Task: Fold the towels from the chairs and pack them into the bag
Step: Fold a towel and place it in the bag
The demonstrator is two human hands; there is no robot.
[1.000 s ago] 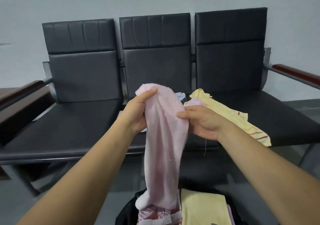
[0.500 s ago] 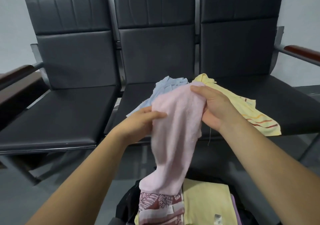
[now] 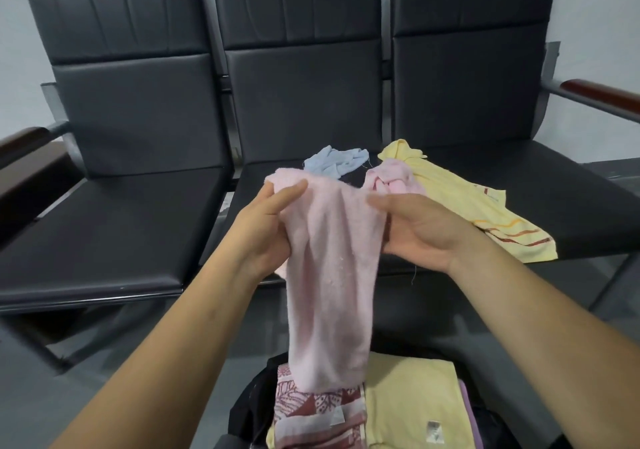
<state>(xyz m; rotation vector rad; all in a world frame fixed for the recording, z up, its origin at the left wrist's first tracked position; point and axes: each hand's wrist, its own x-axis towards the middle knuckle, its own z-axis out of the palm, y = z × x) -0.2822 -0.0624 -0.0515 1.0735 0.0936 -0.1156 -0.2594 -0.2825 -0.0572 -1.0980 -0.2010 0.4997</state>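
Note:
A pink towel (image 3: pixel 329 275) hangs in front of me, its lower end over the open black bag (image 3: pixel 249 410). My left hand (image 3: pixel 263 223) pinches its top left corner and my right hand (image 3: pixel 419 230) grips its top right edge. Inside the bag lie a folded red patterned towel (image 3: pixel 318 414) and a folded yellow towel (image 3: pixel 412 403). On the black chairs (image 3: pixel 138 213) behind lie a crumpled blue towel (image 3: pixel 336 161), a small pink cloth (image 3: pixel 391 177) and a yellow striped towel (image 3: pixel 485 216).
The row of three black chairs has wooden armrests at the left (image 3: pixel 24 137) and right (image 3: pixel 599 95). A grey wall stands behind. The grey floor (image 3: pixel 41 379) lies under the seats, around the bag.
My hands have spread apart along the pink towel's top edge and the towel has dropped lower. The camera has tilted down, showing more of the bag.

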